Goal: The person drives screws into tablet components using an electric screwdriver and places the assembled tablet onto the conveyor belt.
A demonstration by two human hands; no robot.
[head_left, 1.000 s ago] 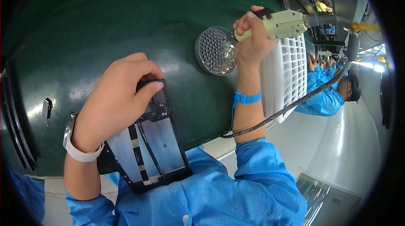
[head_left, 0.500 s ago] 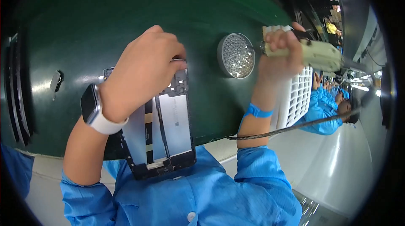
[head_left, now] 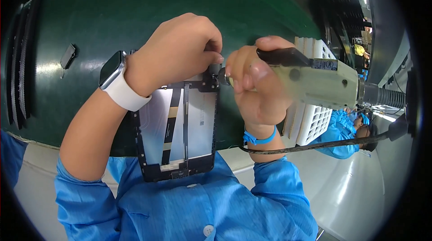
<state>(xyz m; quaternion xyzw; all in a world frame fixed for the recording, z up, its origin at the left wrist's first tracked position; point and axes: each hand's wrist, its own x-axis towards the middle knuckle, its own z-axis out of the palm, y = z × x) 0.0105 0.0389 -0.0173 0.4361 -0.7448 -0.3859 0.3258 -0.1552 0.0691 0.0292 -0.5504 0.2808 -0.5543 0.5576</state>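
An opened phone (head_left: 201, 126), with a black frame and a bare silvery back crossed by dark ribbon cables, lies at the table's near edge and juts over it toward me. My left hand (head_left: 182, 52) bends over its far end, thumb and fingers closed at the far right corner. What lies under those fingertips is mostly hidden. In my right hand (head_left: 258, 79) is a cream electric screwdriver (head_left: 321, 86) with a dark lever. It lies almost level, its black nose against the phone's far right corner. The bit's tip is hard to see.
White grid trays (head_left: 317, 122) are stacked at the right, behind the screwdriver. A black cable (head_left: 310, 148) crosses my right wrist. A small dark part (head_left: 68, 56) lies on the green table (head_left: 112, 11), and black strips (head_left: 20, 65) stand at the left. Co-workers sit farther right.
My right hand has brought the screwdriver left from near the round dish of screws to the phone's corner. It now blocks the dish from sight. My left hand and the phone appear slightly farther right.
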